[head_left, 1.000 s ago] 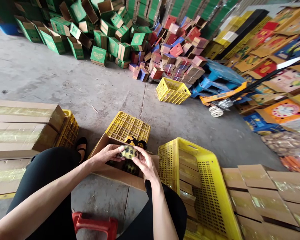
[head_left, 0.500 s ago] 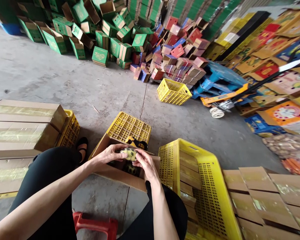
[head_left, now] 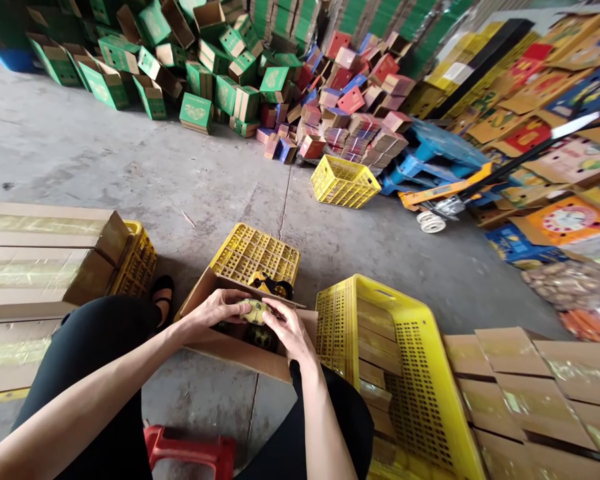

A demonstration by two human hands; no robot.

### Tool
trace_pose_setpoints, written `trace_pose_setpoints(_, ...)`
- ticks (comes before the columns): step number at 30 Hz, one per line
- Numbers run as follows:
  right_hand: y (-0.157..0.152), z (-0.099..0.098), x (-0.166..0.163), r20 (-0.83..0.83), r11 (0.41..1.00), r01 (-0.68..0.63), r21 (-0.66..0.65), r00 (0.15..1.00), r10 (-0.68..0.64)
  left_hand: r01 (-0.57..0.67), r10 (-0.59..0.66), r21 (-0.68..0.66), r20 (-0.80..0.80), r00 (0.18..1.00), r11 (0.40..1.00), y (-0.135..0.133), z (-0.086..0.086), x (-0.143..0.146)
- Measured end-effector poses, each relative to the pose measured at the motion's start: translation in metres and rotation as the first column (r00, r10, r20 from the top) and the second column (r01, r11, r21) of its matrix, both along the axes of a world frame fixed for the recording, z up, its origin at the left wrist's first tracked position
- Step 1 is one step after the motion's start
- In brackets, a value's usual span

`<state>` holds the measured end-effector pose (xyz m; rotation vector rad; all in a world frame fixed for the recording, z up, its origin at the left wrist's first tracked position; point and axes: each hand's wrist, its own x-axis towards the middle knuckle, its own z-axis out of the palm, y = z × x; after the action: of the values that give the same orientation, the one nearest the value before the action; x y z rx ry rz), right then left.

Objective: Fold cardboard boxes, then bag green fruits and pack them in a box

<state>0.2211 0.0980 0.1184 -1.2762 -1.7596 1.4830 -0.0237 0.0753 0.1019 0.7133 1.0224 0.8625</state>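
Between my two hands is a rounded yellow-green object with dark spots (head_left: 255, 311); its kind is unclear. My left hand (head_left: 225, 307) grips its left end with fingers and thumb. My right hand (head_left: 286, 325) has its fingers closed on the right end. Both hands are over an open cardboard box (head_left: 260, 360), which holds several dark, yellow-marked things (head_left: 259, 336), partly hidden. Just beyond the box's far side lies a yellow and black tape dispenser (head_left: 270, 285).
An upturned yellow crate (head_left: 257, 250) is behind the box. Right of me stands a large yellow crate (head_left: 420, 360) with cardboard pieces inside. Taped cartons (head_left: 35, 267) are stacked at left, more cartons (head_left: 530, 380) at right. A red stool (head_left: 190, 447) shows below.
The spotted object has turned slightly in my hands, and my right fingers have shifted along it. The whole view has moved a little.
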Motion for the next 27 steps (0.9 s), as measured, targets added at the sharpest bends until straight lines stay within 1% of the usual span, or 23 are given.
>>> trace_pose_setpoints(5, 0.003, -0.002, 0.001, -0.034, 0.999, 0.028, -0.026, 0.999, -0.029, 0.075, -0.074, -0.026, 0.038, 0.997, 0.997, -0.001, 0.004, -0.001)
trace_pose_setpoints(8, 0.003, -0.004, 0.0, -0.033, 0.999, 0.042, -0.034, 0.999, -0.043, 0.099, -0.099, 0.027, -0.018, 0.995, 0.995, -0.001, 0.006, -0.001)
trace_pose_setpoints(10, 0.003, -0.005, -0.001, -0.039, 0.998, 0.052, -0.04, 0.998, -0.054, 0.084, -0.078, 0.08, -0.071, 0.994, 0.993, -0.001, 0.004, 0.0)
trace_pose_setpoints(12, 0.002, -0.006, -0.003, -0.062, 0.996, 0.061, -0.069, 0.996, -0.065, 0.05, -0.041, 0.105, -0.086, 0.995, 0.993, -0.001, 0.0, 0.001)
trace_pose_setpoints(17, 0.002, -0.003, -0.007, -0.151, 0.966, 0.108, -0.233, 0.978, -0.146, 0.033, -0.03, 0.14, -0.022, 0.999, 0.99, -0.001, -0.006, 0.001)
trace_pose_setpoints(20, 0.002, 0.003, -0.009, -0.171, 0.95, 0.14, -0.281, 0.966, -0.193, 0.023, -0.024, 0.141, 0.004, 1.0, 0.99, -0.001, -0.005, 0.002)
trace_pose_setpoints(27, 0.0, 0.01, -0.009, -0.185, 0.932, 0.162, -0.325, 0.955, -0.23, 0.032, -0.033, 0.1, 0.003, 0.999, 0.995, 0.0, -0.008, 0.002)
